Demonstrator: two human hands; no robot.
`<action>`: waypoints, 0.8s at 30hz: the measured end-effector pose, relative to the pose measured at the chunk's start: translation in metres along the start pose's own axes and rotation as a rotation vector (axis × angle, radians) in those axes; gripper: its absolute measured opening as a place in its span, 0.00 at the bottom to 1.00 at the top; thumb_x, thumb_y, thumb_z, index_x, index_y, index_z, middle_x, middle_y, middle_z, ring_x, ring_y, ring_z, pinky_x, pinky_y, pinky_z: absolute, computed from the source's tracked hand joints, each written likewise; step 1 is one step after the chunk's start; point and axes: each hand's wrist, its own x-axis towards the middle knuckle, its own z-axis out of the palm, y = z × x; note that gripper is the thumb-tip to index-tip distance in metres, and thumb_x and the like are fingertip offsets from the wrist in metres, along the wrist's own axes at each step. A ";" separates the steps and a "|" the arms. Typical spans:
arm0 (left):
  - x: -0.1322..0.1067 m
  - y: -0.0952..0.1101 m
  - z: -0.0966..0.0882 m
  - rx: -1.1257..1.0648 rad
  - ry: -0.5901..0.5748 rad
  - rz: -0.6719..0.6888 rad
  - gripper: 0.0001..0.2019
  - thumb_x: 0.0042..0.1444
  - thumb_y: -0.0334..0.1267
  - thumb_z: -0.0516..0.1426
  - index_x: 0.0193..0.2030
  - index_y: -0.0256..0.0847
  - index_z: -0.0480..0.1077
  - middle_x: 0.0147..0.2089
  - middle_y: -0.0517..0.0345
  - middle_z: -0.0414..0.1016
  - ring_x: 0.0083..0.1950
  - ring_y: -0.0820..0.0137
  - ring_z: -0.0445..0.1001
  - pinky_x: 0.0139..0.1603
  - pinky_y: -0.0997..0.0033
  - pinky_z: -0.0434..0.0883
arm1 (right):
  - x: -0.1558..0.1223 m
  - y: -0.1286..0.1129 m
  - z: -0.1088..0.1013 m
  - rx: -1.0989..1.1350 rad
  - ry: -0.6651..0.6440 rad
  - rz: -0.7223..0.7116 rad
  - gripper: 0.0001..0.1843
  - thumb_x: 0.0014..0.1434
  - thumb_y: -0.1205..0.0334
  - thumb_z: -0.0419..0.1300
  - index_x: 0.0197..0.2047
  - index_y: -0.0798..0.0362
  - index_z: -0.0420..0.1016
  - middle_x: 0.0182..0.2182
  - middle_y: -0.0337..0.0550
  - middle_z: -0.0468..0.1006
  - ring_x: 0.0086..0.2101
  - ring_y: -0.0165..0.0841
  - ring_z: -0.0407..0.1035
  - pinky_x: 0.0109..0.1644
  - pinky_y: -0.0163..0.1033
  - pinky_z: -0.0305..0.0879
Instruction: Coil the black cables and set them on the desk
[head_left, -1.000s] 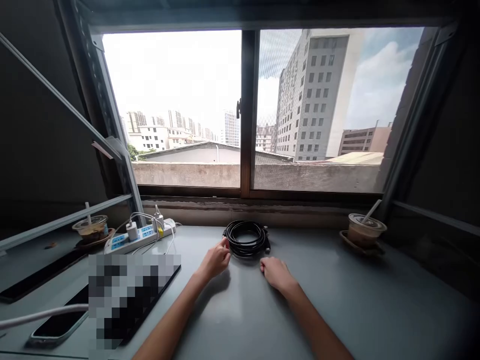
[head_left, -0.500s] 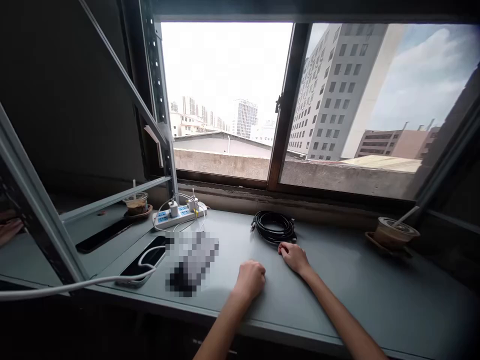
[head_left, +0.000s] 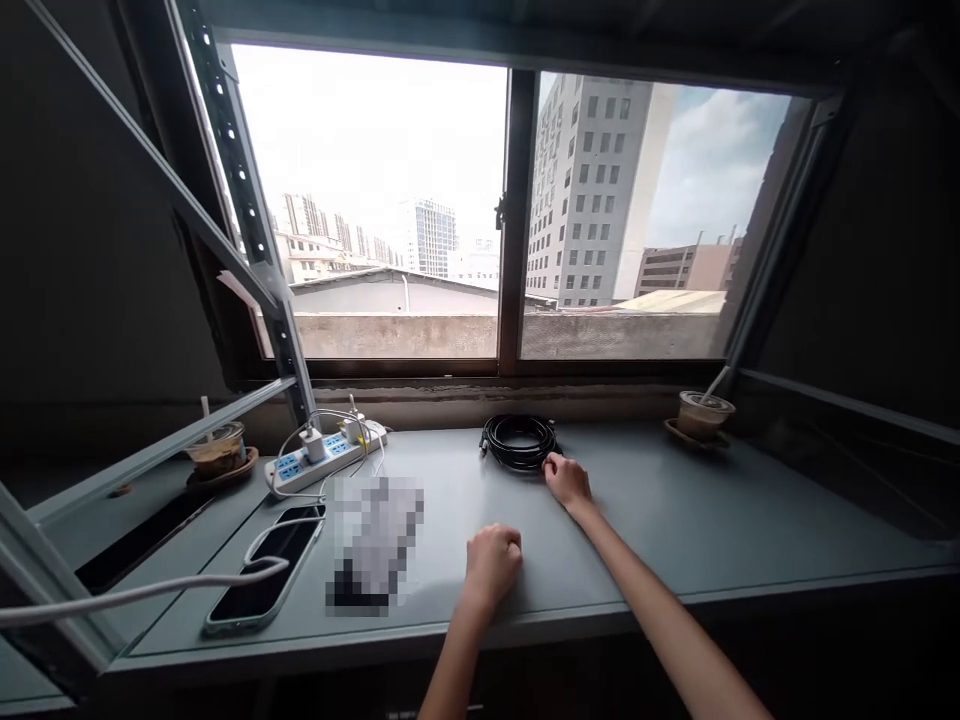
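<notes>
A coiled black cable (head_left: 517, 443) with connector ends lies on the grey-blue desk (head_left: 637, 560) below the window. At the coil's lower right edge is my right hand (head_left: 568, 482), its fingers curled in and meeting the cable's outer loops. The fingertips are partly hidden, so whether a strand is between them does not show. My left hand (head_left: 493, 562) rests on the desk as a closed fist, nearer the front edge and apart from the coil. Nothing shows in it.
On the left are a white power strip (head_left: 322, 460) with plugged-in chargers, a phone (head_left: 266, 570) under a white cable (head_left: 150, 592), and a pixelated object (head_left: 379, 540). A drink cup (head_left: 703, 415) stands back right. A metal shelf post (head_left: 247, 190) rises at left.
The view has swung to the right, so things sit farther left in the picture. My right hand has moved closer to the coil and now meets its edge. My left fist stays on the desk.
</notes>
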 end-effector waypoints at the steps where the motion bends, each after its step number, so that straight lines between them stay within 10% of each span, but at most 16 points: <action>1: 0.000 0.000 0.000 0.007 0.001 0.003 0.16 0.46 0.26 0.46 0.25 0.43 0.74 0.32 0.57 0.77 0.36 0.68 0.72 0.29 0.71 0.55 | 0.002 0.001 0.001 0.007 0.039 0.035 0.12 0.65 0.57 0.52 0.38 0.58 0.70 0.33 0.41 0.71 0.34 0.31 0.67 0.42 0.41 0.65; 11: -0.001 0.004 0.003 0.065 -0.015 0.029 0.15 0.49 0.27 0.45 0.27 0.43 0.73 0.32 0.55 0.77 0.36 0.68 0.72 0.31 0.71 0.56 | 0.019 0.009 0.006 0.111 0.217 0.156 0.18 0.67 0.56 0.46 0.53 0.57 0.63 0.32 0.40 0.70 0.29 0.30 0.65 0.37 0.37 0.61; 16: -0.002 0.007 0.009 0.094 -0.014 0.034 0.14 0.50 0.26 0.45 0.26 0.41 0.71 0.32 0.52 0.76 0.36 0.65 0.73 0.33 0.70 0.58 | 0.031 0.011 0.004 0.138 0.270 0.098 0.27 0.65 0.53 0.41 0.64 0.55 0.51 0.42 0.47 0.68 0.43 0.35 0.63 0.39 0.35 0.60; 24: 0.003 0.030 -0.005 0.006 0.132 0.031 0.12 0.52 0.32 0.47 0.41 0.40 0.68 0.36 0.52 0.74 0.44 0.63 0.70 0.48 0.65 0.62 | 0.044 0.015 0.016 0.164 0.219 -0.139 0.21 0.61 0.61 0.49 0.56 0.55 0.67 0.56 0.47 0.61 0.56 0.37 0.53 0.58 0.37 0.52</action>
